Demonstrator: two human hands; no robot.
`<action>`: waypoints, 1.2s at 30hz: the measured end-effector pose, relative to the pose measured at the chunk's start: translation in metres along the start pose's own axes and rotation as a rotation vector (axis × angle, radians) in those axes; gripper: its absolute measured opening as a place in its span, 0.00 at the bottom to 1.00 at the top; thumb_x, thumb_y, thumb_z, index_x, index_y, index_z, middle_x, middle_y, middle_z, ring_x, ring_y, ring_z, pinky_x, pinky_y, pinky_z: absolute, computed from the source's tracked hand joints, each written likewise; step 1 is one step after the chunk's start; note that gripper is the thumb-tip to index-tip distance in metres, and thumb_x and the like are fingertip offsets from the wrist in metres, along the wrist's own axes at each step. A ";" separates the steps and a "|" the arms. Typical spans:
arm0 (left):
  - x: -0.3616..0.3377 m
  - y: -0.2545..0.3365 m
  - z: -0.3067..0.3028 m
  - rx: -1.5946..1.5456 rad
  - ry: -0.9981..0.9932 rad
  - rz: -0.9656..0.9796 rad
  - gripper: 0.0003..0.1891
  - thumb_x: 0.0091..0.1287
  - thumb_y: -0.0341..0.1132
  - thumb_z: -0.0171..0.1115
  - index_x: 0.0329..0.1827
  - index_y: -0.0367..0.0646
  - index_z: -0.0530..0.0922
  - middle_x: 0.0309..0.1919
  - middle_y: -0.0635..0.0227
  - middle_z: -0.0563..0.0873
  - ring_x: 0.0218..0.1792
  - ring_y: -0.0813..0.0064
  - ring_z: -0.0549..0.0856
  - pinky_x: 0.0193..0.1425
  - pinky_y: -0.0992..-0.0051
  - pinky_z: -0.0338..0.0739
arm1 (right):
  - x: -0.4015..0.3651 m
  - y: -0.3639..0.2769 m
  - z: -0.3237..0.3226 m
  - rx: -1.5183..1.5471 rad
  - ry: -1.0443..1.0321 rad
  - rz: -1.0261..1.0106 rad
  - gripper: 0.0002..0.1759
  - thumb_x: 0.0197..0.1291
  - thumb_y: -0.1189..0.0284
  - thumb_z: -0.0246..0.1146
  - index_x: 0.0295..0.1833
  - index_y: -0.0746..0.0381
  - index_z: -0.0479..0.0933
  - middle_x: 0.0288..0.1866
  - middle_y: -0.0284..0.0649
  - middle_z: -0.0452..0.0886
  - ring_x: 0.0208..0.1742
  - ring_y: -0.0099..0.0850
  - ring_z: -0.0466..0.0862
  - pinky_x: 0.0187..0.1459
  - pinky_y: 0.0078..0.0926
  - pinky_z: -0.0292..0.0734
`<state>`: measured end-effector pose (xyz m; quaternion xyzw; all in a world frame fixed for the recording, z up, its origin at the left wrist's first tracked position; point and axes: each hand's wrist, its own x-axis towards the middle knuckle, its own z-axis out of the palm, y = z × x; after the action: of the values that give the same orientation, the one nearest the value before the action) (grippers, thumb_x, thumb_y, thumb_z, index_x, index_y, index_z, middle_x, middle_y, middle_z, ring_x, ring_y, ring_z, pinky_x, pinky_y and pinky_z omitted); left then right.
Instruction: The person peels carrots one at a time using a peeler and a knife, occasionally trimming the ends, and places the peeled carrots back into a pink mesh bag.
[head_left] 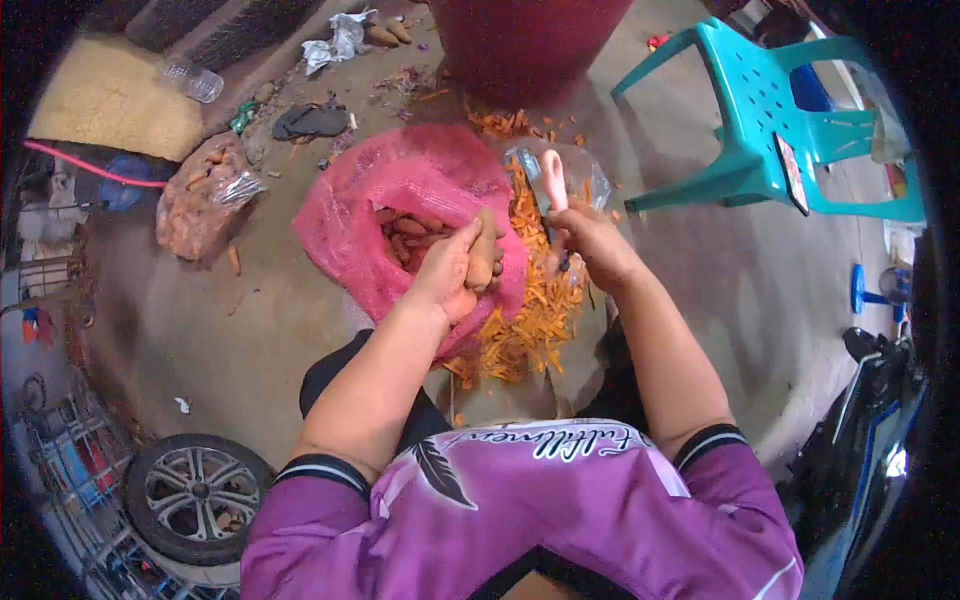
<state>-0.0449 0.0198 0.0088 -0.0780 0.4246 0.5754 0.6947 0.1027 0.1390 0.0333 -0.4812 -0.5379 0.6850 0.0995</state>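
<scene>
My left hand (450, 268) is closed around a carrot (483, 250), held tilted over the edge of a pink mesh sack (345, 190). The carrot has dull brownish skin with an orange patch near its lower end. More brownish roots (405, 235) lie inside the sack's opening. To the right, my right hand (592, 240) grips what looks like a peeler (553, 178), its pale pink handle pointing away from me. The blade end is mostly hidden by my fingers. Below both hands, orange peelings (530, 335) are heaped on the floor and on clear plastic.
A teal plastic chair (745, 110) stands at the right, with a phone-like object on its seat. Ahead is a large dark red tub (530, 50). A clear bag of roots (205, 195) and a sandal (310, 122) lie left; a wheel (200, 495) sits lower left.
</scene>
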 end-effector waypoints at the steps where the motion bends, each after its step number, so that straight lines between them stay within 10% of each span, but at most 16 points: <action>1: 0.005 -0.003 0.000 0.036 0.002 0.016 0.16 0.63 0.46 0.48 0.40 0.42 0.73 0.24 0.71 0.75 0.21 0.78 0.74 0.22 0.77 0.68 | 0.002 -0.002 0.004 -0.042 -0.047 -0.027 0.09 0.52 0.70 0.54 0.36 0.63 0.69 0.24 0.31 0.69 0.27 0.20 0.69 0.30 0.18 0.64; 10: 0.032 -0.010 0.005 -0.073 0.024 -0.073 0.12 0.62 0.46 0.50 0.34 0.49 0.73 0.23 0.73 0.76 0.20 0.80 0.73 0.17 0.82 0.61 | 0.014 0.000 0.032 0.586 0.105 0.003 0.13 0.50 0.67 0.62 0.30 0.66 0.69 0.17 0.36 0.73 0.12 0.22 0.71 0.12 0.18 0.65; 24: 0.028 -0.026 0.022 0.069 0.026 0.067 0.17 0.65 0.46 0.44 0.42 0.41 0.72 0.28 0.68 0.77 0.24 0.75 0.77 0.27 0.76 0.73 | 0.016 0.011 0.040 0.506 0.154 0.013 0.13 0.47 0.66 0.63 0.25 0.67 0.74 0.18 0.37 0.75 0.14 0.23 0.73 0.15 0.19 0.65; 32: 0.012 -0.030 0.027 0.166 -0.070 -0.001 0.17 0.66 0.47 0.44 0.42 0.43 0.72 0.25 0.70 0.76 0.24 0.78 0.77 0.25 0.76 0.72 | 0.064 0.021 -0.017 0.514 0.571 -0.227 0.16 0.48 0.64 0.64 0.30 0.65 0.69 0.19 0.34 0.71 0.15 0.22 0.69 0.17 0.19 0.63; 36: 0.016 -0.020 0.022 0.002 0.047 0.001 0.16 0.65 0.47 0.44 0.40 0.44 0.72 0.23 0.70 0.75 0.20 0.77 0.75 0.21 0.77 0.70 | 0.021 -0.008 0.016 0.456 0.319 -0.005 0.15 0.47 0.64 0.64 0.29 0.65 0.69 0.19 0.34 0.71 0.16 0.22 0.68 0.18 0.19 0.63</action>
<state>-0.0172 0.0380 0.0041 -0.0907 0.4413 0.5733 0.6844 0.0764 0.1453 0.0280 -0.5466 -0.3486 0.7038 0.2904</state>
